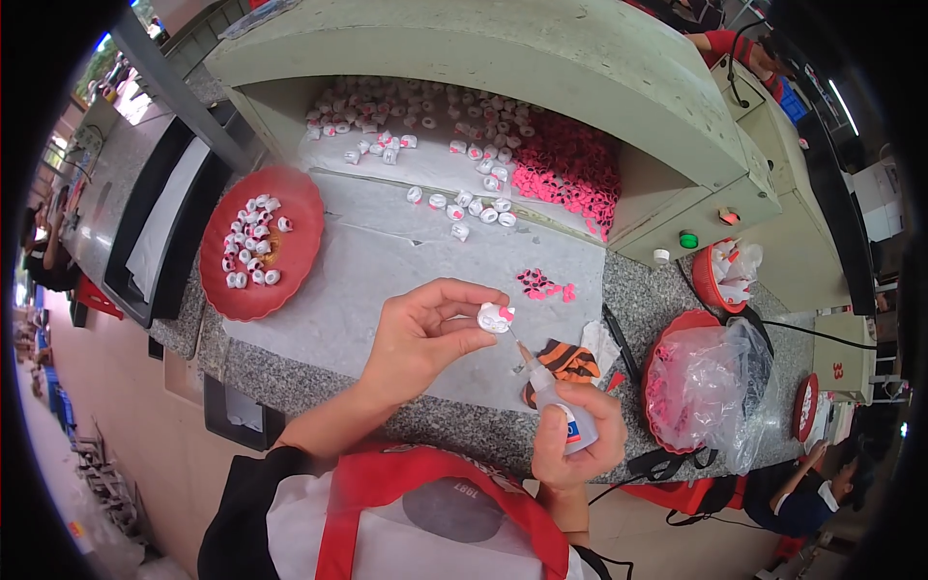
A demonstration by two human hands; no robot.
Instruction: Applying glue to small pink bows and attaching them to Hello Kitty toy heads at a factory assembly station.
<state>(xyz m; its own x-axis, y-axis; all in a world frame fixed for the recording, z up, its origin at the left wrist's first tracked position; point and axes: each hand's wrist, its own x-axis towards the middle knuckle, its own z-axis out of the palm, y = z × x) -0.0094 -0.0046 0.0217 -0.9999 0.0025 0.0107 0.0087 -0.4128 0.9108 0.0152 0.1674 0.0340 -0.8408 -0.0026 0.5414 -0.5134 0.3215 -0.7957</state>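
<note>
Pinching small white piece [495, 319] w/ pink trim btwn thumb and fingertips of L hand [425, 327], closed on it, held up over pale sheet [358, 261] near front of speckled grey worktop [628, 285]. Gripping squeeze bottle [545, 387] in R hand [588, 435], w/ thumb and fingers wrapped tight round its body. Pointing thin nozzle [523, 350] up and left, right by lower edge of the white piece; can't tell if touching.

Looking just past the bottle: spotting orange-and-black striped cloth [568, 360], w/ crumpled white paper [601, 346] beside it. Scanning up the sheet, catching scatter of pink-and-black bits [537, 284], a little beyond both hands. Further back, picking out loose cluster of white pieces [476, 207] in front of pale grey-green booth [464, 63]. Peering inside: seeing lots more white pieces L & centre, plus big heap of pink bits [565, 169] on R.

Checking L: finding red dish [302, 246], w/ batch of white pieces in it, some pink-marked. Checking R: getting red tub [704, 282] stuffed w/ white plastic items, then second red dish [651, 391], partly under clear plastic bag [725, 382]. Noting green button [687, 239] on booth's R end, nr white knob [661, 256]. Glimpsing co-worker [793, 498] far R.
</note>
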